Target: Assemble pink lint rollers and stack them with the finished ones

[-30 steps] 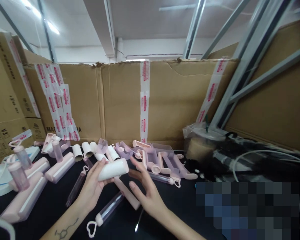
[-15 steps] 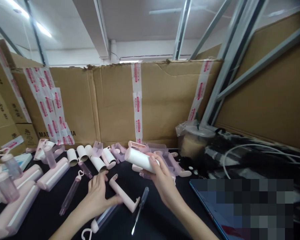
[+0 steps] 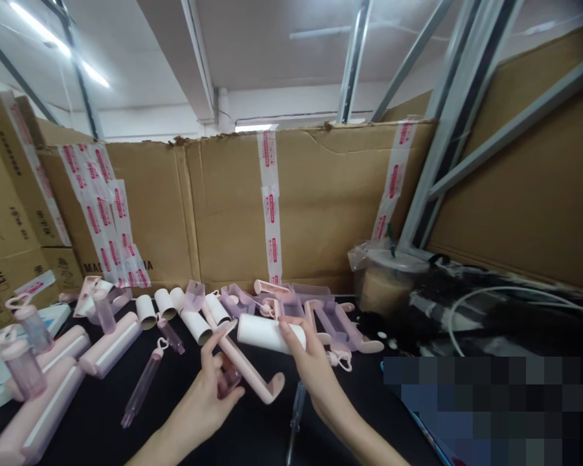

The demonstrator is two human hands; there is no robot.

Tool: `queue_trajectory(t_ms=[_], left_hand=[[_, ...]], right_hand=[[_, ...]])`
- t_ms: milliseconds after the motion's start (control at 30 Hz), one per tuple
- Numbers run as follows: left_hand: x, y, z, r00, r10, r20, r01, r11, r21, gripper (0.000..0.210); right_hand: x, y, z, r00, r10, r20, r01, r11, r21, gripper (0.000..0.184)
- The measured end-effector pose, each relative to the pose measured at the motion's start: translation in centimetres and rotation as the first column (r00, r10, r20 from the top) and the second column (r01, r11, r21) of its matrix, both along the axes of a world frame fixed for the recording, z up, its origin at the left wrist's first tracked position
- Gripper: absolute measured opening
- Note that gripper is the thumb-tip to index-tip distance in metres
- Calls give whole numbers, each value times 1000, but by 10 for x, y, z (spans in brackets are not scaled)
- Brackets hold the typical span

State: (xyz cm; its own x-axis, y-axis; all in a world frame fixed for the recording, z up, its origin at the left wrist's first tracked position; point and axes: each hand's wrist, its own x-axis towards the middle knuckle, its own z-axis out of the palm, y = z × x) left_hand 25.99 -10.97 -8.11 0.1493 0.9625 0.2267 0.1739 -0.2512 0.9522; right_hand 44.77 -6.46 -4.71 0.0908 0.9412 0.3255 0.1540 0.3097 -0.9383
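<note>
left hand (image 3: 208,391): hanging onto a pink holder (image 3: 247,369) | right hand (image 3: 315,362): gripping a white roll (image 3: 263,333), holder's 1 o'clock | screwdriver (image 3: 298,402): roll's 5 o'clock-ish

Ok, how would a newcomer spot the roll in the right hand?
Start at the cardboard wall and drop to the black table before it. Over the table, the right hand grips a white roll by one end. It is the only white roll in a hand; the other rolls lie to its left.
</note>
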Motion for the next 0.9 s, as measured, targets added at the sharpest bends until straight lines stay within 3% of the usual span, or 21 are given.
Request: queue_trajectory(t_ms=[67, 167, 333, 467, 567, 700, 900], left_hand=[[7, -4, -2, 996, 22, 90, -20, 1000, -21, 88], [14, -7, -8, 986, 19, 165, -14, 999, -30, 97], [15, -8, -18, 984, -1, 177, -17, 995, 99, 82], [14, -10, -17, 978, -106, 182, 78, 985, 153, 72], [14, -11, -11, 963, -138, 231, 114, 987, 113, 76], [16, -8, -7, 937, -15, 349, 15, 1000, 5, 88], [13, -3, -12, 949, 37, 312, -20, 998, -57, 89]], right_hand=[[-5, -1, -7, 999, -24, -32, 23, 1000, -21, 44], [-11, -4, -17, 998, 42, -42, -44, 998, -49, 43], [-13, -8, -22, 993, 94, -67, -100, 991, -85, 38], [-11, -7, -20, 990, 140, -30, -142, 985, -93, 36], [-10, -6, -18, 970, 228, -80, -236, 964, -122, 36], [-11, -9, -12, 936, 312, -164, -333, 935, -119, 30], [-11, -14, 0, 904, 379, -198, -408, 903, -135, 37]])
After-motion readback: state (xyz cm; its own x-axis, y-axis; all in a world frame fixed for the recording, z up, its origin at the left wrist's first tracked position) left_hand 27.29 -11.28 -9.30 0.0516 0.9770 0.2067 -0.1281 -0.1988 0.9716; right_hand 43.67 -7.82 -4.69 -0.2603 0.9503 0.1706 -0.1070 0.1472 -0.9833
